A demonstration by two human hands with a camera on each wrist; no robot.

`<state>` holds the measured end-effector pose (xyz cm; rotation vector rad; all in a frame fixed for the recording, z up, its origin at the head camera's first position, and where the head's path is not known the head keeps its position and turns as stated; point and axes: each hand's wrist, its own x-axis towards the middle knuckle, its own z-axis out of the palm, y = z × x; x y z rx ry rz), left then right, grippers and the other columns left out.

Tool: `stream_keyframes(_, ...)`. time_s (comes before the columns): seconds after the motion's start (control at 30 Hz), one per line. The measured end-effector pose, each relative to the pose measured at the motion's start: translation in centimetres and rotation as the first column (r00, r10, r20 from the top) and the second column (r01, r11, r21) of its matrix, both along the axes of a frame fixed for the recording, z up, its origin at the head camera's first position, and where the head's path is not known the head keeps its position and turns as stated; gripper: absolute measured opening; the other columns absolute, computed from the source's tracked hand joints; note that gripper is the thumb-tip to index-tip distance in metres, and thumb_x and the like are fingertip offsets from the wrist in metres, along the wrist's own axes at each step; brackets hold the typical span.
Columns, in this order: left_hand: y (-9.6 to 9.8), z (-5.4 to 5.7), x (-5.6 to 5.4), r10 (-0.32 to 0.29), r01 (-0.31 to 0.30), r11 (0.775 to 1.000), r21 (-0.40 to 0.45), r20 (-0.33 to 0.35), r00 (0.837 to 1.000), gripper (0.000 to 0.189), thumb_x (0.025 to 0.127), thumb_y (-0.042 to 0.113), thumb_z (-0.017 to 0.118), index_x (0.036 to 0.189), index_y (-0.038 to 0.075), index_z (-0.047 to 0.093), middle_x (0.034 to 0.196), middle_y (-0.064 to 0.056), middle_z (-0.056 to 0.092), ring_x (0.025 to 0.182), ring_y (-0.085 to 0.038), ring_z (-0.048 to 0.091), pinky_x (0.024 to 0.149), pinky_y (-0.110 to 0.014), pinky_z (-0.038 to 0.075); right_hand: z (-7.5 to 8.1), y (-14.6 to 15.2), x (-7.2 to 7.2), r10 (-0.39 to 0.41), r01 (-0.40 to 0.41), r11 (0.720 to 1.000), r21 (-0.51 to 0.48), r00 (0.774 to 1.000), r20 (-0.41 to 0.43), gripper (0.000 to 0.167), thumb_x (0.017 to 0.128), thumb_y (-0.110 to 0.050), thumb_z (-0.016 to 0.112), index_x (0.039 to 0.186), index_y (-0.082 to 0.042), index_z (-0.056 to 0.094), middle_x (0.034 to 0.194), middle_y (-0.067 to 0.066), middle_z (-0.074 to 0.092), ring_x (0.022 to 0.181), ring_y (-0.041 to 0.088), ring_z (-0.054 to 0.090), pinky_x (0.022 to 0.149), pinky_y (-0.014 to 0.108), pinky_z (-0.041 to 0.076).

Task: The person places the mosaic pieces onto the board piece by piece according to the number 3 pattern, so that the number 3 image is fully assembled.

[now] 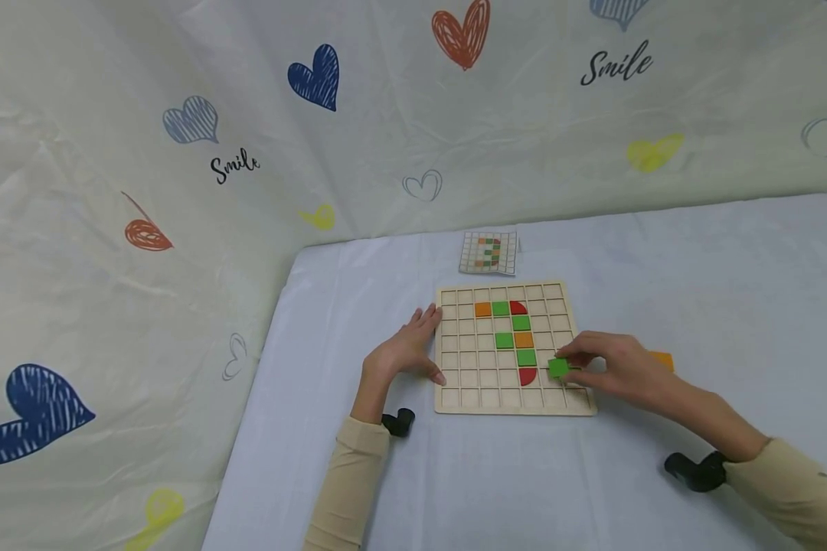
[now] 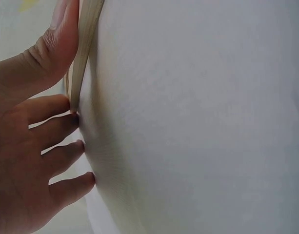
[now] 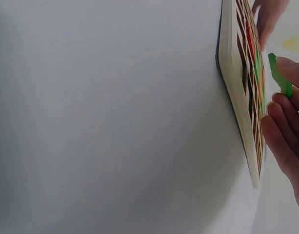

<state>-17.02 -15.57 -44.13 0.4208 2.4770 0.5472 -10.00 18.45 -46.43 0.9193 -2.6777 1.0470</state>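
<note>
A wooden grid board [image 1: 458,398] lies on the white cloth, with green, orange and red tiles set in its cells. Between thumb and fingertips, my right hand [image 1: 623,367] pinches a green square tile [image 1: 558,368] over the board's right side. The right wrist view has this green tile [image 3: 280,75] tilted above the grid. At the board's left edge, my left hand [image 1: 405,348] rests with fingers spread, the thumb at the rim. In the left wrist view the fingers of the left hand [image 2: 27,131] reach down to the cloth beside the board's edge [image 2: 83,53].
Behind the board lies a small card [image 1: 488,253] printed with a grid and coloured cells. An orange piece [image 1: 664,360] shows partly behind my right hand. A heart-printed backdrop [image 1: 386,138] rises at the table's back and left. Black wrist devices [image 1: 696,471] sit under both forearms.
</note>
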Motion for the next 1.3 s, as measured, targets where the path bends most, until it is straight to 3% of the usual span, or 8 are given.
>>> stream_keyframes(0.33,0.0,0.0,0.0,-0.008,0.008,1.000,-0.010,0.004,1.000,0.125,0.073,0.021,0.094,0.166,0.008,0.011,0.174,-0.007,0.003,0.161,-0.028,-0.001,0.131,-0.047,0.010,0.1,-2.9,-0.3,0.026,-0.024,1.000,-0.013,0.986,0.164,0.027,0.076,-0.012,0.091,0.100,-0.006,0.078,0.087,-0.009,0.069,0.076,0.008,0.058,0.066,0.023,0.054)
stream_keyframes(0.73,-0.1,-1.0,-0.5,0.008,-0.006,0.998,-0.068,0.022,1.000,0.129,0.074,0.023,0.094,0.167,0.014,0.005,0.174,0.000,-0.003,0.161,-0.022,-0.006,0.132,-0.043,0.006,-0.2,-6.0,-0.8,0.027,-0.045,0.995,0.090,0.981,0.193,0.021,0.080,-0.017,0.089,0.098,-0.011,0.079,0.093,-0.006,0.067,0.082,0.010,0.055,0.070,0.024,0.051)
stream_keyframes(1.0,0.0,-0.4,-0.2,0.007,-0.006,0.999,-0.037,0.025,1.000,0.128,0.074,0.020,0.094,0.167,0.011,0.007,0.174,-0.003,-0.002,0.161,-0.023,-0.005,0.132,-0.044,0.006,-0.1,-6.8,-0.8,-0.016,-0.018,0.985,0.171,0.980,0.196,0.022,0.080,-0.017,0.089,0.099,-0.013,0.079,0.097,-0.003,0.067,0.086,0.011,0.053,0.072,0.027,0.051)
stream_keyframes(1.3,0.1,-1.2,-0.5,0.020,-0.018,0.999,-0.051,0.044,0.999,0.130,0.073,0.023,0.095,0.167,0.016,0.005,0.174,0.002,-0.004,0.161,-0.019,-0.007,0.132,-0.042,0.005,-0.4,-6.8,-0.5,-0.015,-0.016,0.984,0.176,0.985,0.169,0.024,0.080,-0.015,0.088,0.103,-0.010,0.079,0.097,-0.001,0.068,0.086,0.012,0.053,0.072,0.027,0.052)
